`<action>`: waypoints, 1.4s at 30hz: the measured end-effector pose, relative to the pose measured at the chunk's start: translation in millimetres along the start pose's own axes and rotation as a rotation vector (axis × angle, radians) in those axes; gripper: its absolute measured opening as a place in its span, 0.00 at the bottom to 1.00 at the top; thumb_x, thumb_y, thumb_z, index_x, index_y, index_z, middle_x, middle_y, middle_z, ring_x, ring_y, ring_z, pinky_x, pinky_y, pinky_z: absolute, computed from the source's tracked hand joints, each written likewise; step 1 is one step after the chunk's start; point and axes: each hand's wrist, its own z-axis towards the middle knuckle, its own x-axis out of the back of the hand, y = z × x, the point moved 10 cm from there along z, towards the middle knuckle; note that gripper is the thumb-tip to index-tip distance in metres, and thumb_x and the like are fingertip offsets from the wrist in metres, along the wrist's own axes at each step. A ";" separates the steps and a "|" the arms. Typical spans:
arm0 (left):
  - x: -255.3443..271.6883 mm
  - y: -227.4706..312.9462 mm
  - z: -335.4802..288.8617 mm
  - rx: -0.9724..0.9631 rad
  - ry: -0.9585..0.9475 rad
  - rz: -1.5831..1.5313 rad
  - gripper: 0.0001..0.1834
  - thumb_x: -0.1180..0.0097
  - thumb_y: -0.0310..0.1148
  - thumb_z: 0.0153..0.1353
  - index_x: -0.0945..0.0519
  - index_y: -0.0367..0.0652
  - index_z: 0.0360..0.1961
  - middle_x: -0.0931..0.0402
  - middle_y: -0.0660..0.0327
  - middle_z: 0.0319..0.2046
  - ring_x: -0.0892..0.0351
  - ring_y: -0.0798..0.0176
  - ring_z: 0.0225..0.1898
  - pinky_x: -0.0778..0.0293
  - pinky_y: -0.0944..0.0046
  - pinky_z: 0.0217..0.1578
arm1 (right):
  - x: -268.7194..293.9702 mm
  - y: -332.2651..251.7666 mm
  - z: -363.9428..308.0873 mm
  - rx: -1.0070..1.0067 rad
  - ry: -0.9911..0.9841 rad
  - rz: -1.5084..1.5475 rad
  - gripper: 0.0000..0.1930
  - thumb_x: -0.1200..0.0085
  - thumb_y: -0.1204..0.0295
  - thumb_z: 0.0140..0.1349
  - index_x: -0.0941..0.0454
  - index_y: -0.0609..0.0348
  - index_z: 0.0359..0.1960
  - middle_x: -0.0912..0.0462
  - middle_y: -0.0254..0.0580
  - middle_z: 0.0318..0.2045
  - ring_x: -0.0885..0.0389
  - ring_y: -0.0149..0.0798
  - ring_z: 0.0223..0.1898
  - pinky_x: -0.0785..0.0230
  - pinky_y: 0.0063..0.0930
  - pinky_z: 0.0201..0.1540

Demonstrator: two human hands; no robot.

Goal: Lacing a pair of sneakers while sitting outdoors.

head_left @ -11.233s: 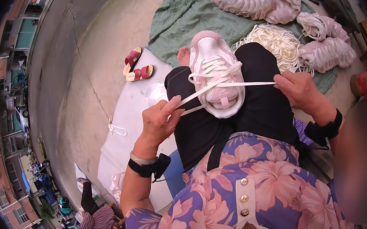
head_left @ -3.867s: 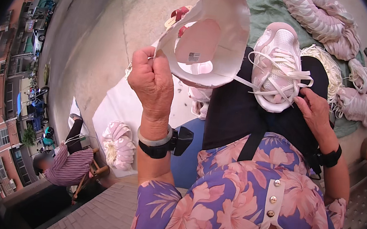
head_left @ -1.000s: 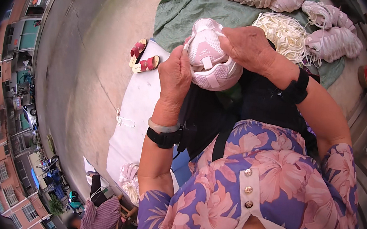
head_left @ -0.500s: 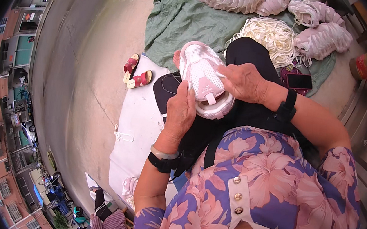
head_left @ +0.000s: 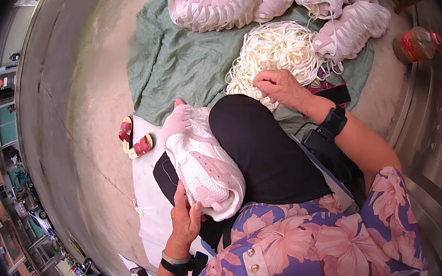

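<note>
A white and pink sneaker (head_left: pixel 201 171) lies on my lap, its toe pointing away and its heel opening toward me. My left hand (head_left: pixel 185 221) grips it at the heel end, thumb and fingers on the collar. A loose heap of cream-white shoelaces (head_left: pixel 261 47) rests on the green cloth ahead of me. Over the near right side of that heap is my right hand (head_left: pixel 284 89), its fingers curled closed. What they pinch, if anything, is too small to make out.
Bundles of pink and white shoe pieces (head_left: pixel 236 6) lie on the green cloth (head_left: pixel 167 58). Red sandals (head_left: pixel 141 146) stand on the left. A dark phone (head_left: pixel 336 94) lies right of the laces, and a red-capped jar (head_left: pixel 417 45) stands farther right.
My right hand has let go of the sneaker and moved forward to the shoelace heap. The left hand keeps the sneaker, now lower on my lap. The view has shifted.
</note>
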 end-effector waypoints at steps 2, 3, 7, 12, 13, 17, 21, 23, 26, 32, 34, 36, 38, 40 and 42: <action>-3.9 -2.1 6.1 -0.001 -0.025 0.008 0.36 0.54 0.43 0.63 0.50 0.36 0.65 0.24 0.57 0.32 0.27 0.71 0.21 0.28 0.73 0.22 | 45.9 111.1 23.8 -0.245 0.058 -0.223 0.10 0.56 0.69 0.55 0.23 0.59 0.26 0.23 0.41 0.20 0.22 0.37 0.22 0.29 0.31 0.27; -1.8 -1.9 5.8 -0.032 -0.024 0.026 0.36 0.55 0.43 0.63 0.51 0.34 0.65 0.24 0.56 0.32 0.28 0.71 0.20 0.29 0.73 0.21 | 60.9 139.2 31.7 -0.210 0.066 -0.467 0.10 0.56 0.69 0.54 0.22 0.57 0.26 0.22 0.45 0.22 0.21 0.43 0.25 0.29 0.35 0.30; 1.6 0.8 7.1 -0.042 -0.065 0.061 0.36 0.56 0.40 0.63 0.53 0.27 0.64 0.29 0.47 0.46 0.24 0.62 0.37 0.27 0.67 0.37 | 60.8 216.5 43.4 -0.307 0.090 -0.823 0.11 0.56 0.66 0.53 0.20 0.53 0.28 0.20 0.51 0.29 0.22 0.56 0.33 0.30 0.44 0.39; -5.0 11.0 12.1 -0.038 -0.155 0.023 0.37 0.55 0.37 0.62 0.55 0.21 0.62 0.39 0.38 0.55 0.30 0.53 0.52 0.33 0.62 0.50 | 28.7 252.2 65.8 -0.302 0.193 -0.759 0.07 0.51 0.69 0.54 0.23 0.56 0.27 0.22 0.52 0.28 0.22 0.53 0.35 0.31 0.44 0.38; -3.3 8.1 13.6 -0.024 -0.156 0.025 0.37 0.55 0.37 0.62 0.55 0.21 0.62 0.39 0.38 0.55 0.30 0.53 0.52 0.33 0.62 0.50 | 21.5 256.6 70.7 -0.308 0.181 -0.753 0.07 0.51 0.69 0.54 0.23 0.56 0.27 0.22 0.52 0.28 0.22 0.53 0.35 0.31 0.44 0.38; -7.2 4.5 15.0 -0.003 -0.233 0.066 0.37 0.52 0.34 0.60 0.54 0.20 0.61 0.37 0.37 0.53 0.27 0.51 0.49 0.31 0.61 0.48 | 15.7 274.0 78.7 -0.368 0.217 -0.804 0.05 0.48 0.69 0.54 0.23 0.55 0.27 0.24 0.51 0.33 0.23 0.54 0.37 0.31 0.44 0.38; -8.8 3.9 15.6 -0.015 -0.235 0.050 0.37 0.52 0.31 0.59 0.54 0.19 0.61 0.34 0.34 0.51 0.26 0.45 0.48 0.30 0.60 0.47 | 17.4 274.1 76.8 -0.363 0.263 -0.794 0.08 0.47 0.66 0.54 0.24 0.56 0.25 0.24 0.50 0.31 0.23 0.53 0.37 0.32 0.43 0.39; -11.4 8.0 17.2 -0.029 -0.236 0.059 0.37 0.52 0.30 0.58 0.54 0.19 0.60 0.34 0.33 0.50 0.25 0.44 0.48 0.30 0.59 0.48 | 20.4 264.5 80.3 -0.244 0.240 -0.872 0.08 0.48 0.66 0.54 0.24 0.55 0.25 0.23 0.47 0.31 0.24 0.52 0.35 0.32 0.42 0.38; -8.5 11.5 13.7 -0.094 -0.205 0.128 0.36 0.57 0.34 0.62 0.55 0.21 0.62 0.41 0.37 0.56 0.34 0.49 0.55 0.39 0.60 0.56 | 8.8 219.2 76.3 -0.071 0.197 -0.936 0.07 0.50 0.67 0.52 0.24 0.56 0.25 0.23 0.49 0.27 0.23 0.52 0.34 0.32 0.42 0.37; -9.6 1.4 8.7 -0.089 -0.112 0.208 0.33 0.53 0.30 0.60 0.52 0.26 0.62 0.32 0.32 0.48 0.23 0.38 0.43 0.26 0.55 0.41 | 29.5 133.6 55.4 -0.054 0.272 -0.304 0.08 0.55 0.68 0.53 0.26 0.60 0.27 0.22 0.46 0.24 0.23 0.45 0.30 0.32 0.34 0.36; -13.5 5.6 12.2 -0.085 -0.090 0.226 0.33 0.53 0.32 0.62 0.51 0.29 0.62 0.26 0.36 0.38 0.21 0.39 0.36 0.25 0.54 0.35 | 36.2 82.4 47.0 0.032 0.272 -0.115 0.08 0.54 0.68 0.53 0.27 0.61 0.26 0.23 0.44 0.22 0.23 0.40 0.28 0.32 0.31 0.34; -7.2 6.1 5.2 -0.140 -0.049 0.261 0.33 0.52 0.35 0.62 0.50 0.33 0.63 0.25 0.38 0.35 0.22 0.39 0.34 0.26 0.53 0.34 | 28.0 7.0 40.5 0.135 0.225 -0.086 0.07 0.53 0.69 0.53 0.28 0.61 0.26 0.24 0.43 0.20 0.23 0.42 0.26 0.32 0.30 0.32; -4.9 8.6 4.8 -0.103 -0.031 0.328 0.30 0.47 0.37 0.59 0.42 0.37 0.59 0.23 0.43 0.31 0.22 0.41 0.31 0.26 0.52 0.31 | 11.4 -73.6 14.0 0.453 0.241 -0.467 0.06 0.53 0.70 0.54 0.28 0.57 0.25 0.25 0.42 0.19 0.23 0.47 0.26 0.34 0.34 0.29; 5.2 34.5 5.4 -0.197 -0.018 0.521 0.29 0.46 0.36 0.57 0.40 0.37 0.58 0.24 0.49 0.28 0.22 0.48 0.27 0.26 0.56 0.30 | -17.7 -136.4 -23.2 0.667 0.178 -0.637 0.04 0.52 0.70 0.54 0.27 0.55 0.24 0.26 0.43 0.18 0.24 0.48 0.24 0.36 0.37 0.27; 10.2 67.1 2.3 -0.412 0.111 0.689 0.28 0.39 0.33 0.50 0.33 0.39 0.52 0.24 0.54 0.30 0.22 0.53 0.31 0.26 0.59 0.34 | -44.2 -178.1 -63.9 0.763 0.063 -0.610 0.03 0.50 0.70 0.53 0.27 0.54 0.24 0.27 0.45 0.17 0.25 0.48 0.22 0.36 0.38 0.26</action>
